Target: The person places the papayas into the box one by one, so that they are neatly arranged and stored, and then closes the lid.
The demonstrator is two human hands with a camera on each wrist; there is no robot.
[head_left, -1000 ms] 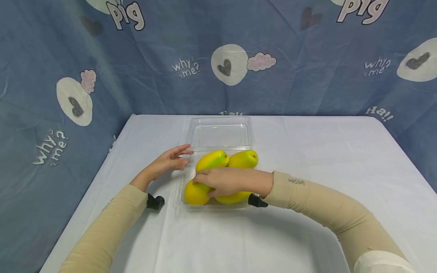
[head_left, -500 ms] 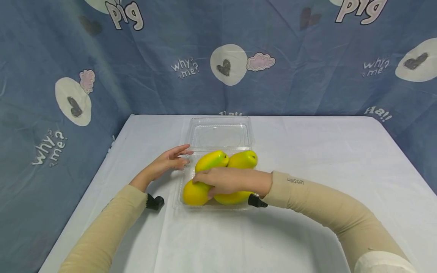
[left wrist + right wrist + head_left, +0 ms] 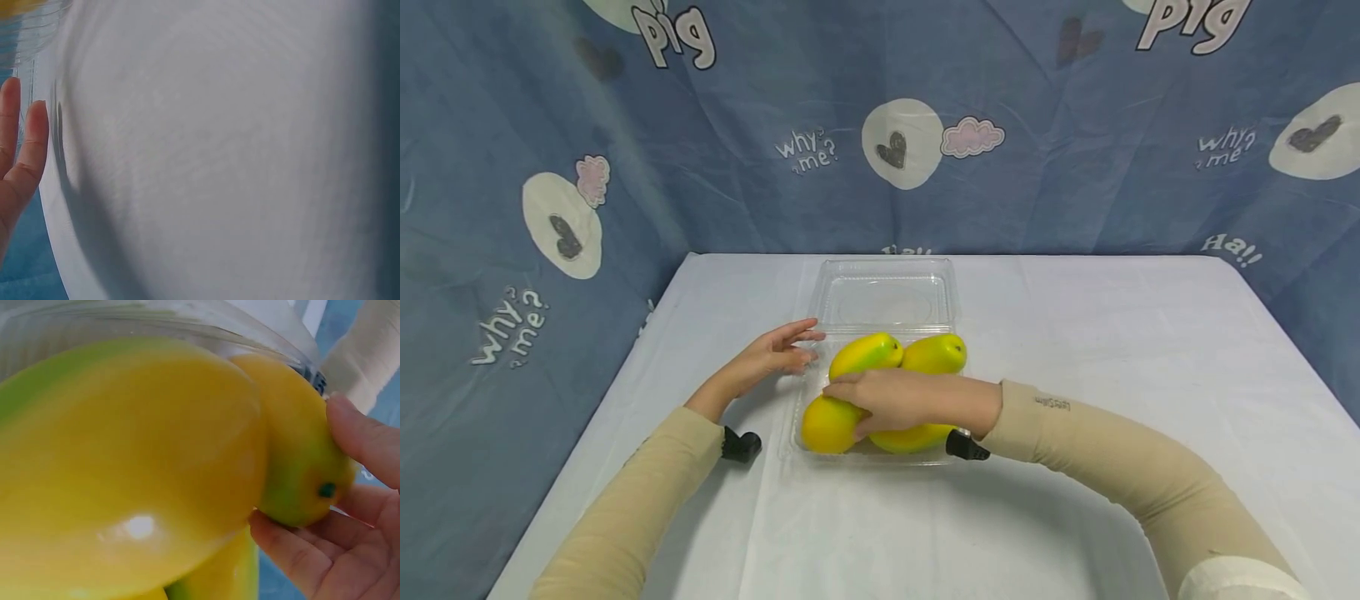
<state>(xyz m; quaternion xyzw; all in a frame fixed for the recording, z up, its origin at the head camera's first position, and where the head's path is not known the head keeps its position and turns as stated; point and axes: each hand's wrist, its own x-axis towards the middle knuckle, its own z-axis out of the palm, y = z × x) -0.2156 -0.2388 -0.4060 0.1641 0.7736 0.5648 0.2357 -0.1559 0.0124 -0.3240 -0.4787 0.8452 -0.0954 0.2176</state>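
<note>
A clear plastic clamshell box holds several yellow-green mangoes. Two of them, one mango and another mango, lie side by side at the back of its base. At the front left corner, my right hand grips a rounder yellow mango, which shows a dark green stem spot in the right wrist view, thumb on one side and fingers on the other. Under that wrist lies a further mango, partly hidden. Beside the box's left edge, my left hand is held with fingers extended, holding nothing.
The box's transparent lid lies folded back flat behind the base. A white cloth covers the table, and a printed blue curtain hangs along the back and left. Black wrist cameras show below both cuffs.
</note>
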